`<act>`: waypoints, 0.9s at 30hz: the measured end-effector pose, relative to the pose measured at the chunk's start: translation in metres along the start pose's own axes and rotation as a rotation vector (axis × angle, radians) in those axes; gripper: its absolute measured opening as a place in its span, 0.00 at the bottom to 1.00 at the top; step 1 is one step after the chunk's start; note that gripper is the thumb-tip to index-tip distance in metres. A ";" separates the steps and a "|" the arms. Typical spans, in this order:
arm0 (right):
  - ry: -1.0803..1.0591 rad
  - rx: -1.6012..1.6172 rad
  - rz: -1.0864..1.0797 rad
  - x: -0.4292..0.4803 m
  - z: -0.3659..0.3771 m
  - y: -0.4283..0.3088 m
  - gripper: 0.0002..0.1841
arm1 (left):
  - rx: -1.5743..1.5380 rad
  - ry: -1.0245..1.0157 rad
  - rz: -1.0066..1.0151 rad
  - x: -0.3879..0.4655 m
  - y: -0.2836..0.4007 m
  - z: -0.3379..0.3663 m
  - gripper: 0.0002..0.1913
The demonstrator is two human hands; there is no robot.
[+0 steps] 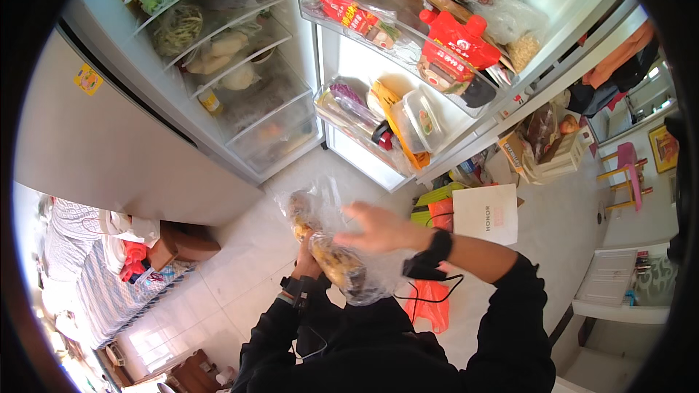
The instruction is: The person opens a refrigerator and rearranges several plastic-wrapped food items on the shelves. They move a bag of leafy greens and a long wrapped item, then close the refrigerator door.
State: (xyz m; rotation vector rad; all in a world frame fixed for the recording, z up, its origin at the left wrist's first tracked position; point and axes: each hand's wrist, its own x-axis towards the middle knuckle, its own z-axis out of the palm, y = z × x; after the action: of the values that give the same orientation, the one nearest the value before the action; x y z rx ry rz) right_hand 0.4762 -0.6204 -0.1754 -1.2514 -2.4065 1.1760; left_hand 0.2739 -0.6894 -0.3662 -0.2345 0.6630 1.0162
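My left hand (307, 259) grips a long, mottled yellow-brown food item (337, 265) around its narrow middle. Clear plastic wrap (327, 194) covers this piece, possibly a root vegetable, and hangs loose at both ends. Fingers apart and slightly blurred, my right hand (377, 226) is just right of the wrapped piece; whether it touches the plastic I cannot tell. Ahead stands an open refrigerator (284, 161) with bagged vegetables (177, 30) on its shelves. Its swung-out door (357, 60) carries red sauce pouches (450, 54) and a clear plastic container (423, 120) in racks.
A white paper bag (485, 213) and a red plastic bag (428, 305) are on the tiled floor (229, 278) to my right. A crate of goods (568, 153) sits beyond the door. At left are a closed refrigerator door (109, 136) and a bed (104, 289).
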 end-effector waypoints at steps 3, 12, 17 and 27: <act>0.631 -0.142 -0.103 -0.028 -0.062 0.049 0.15 | -0.056 -0.106 -0.046 -0.015 0.007 -0.025 0.23; 1.567 0.590 0.361 -0.028 -0.241 0.177 0.41 | -0.290 -0.374 -0.077 -0.061 0.012 -0.075 0.24; 1.500 0.603 0.304 -0.032 -0.238 0.174 0.52 | -0.357 -0.416 -0.082 -0.095 0.028 -0.078 0.24; 1.433 -0.053 0.296 -0.065 -0.131 0.094 0.33 | -0.283 -0.369 -0.090 -0.125 0.060 -0.120 0.28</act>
State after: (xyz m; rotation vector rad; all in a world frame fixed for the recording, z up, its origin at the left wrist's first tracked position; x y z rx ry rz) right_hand 0.6379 -0.5648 -0.1436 -1.6299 -1.1791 0.0285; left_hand 0.1311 -0.8035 -0.3771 -0.3114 0.1715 1.0310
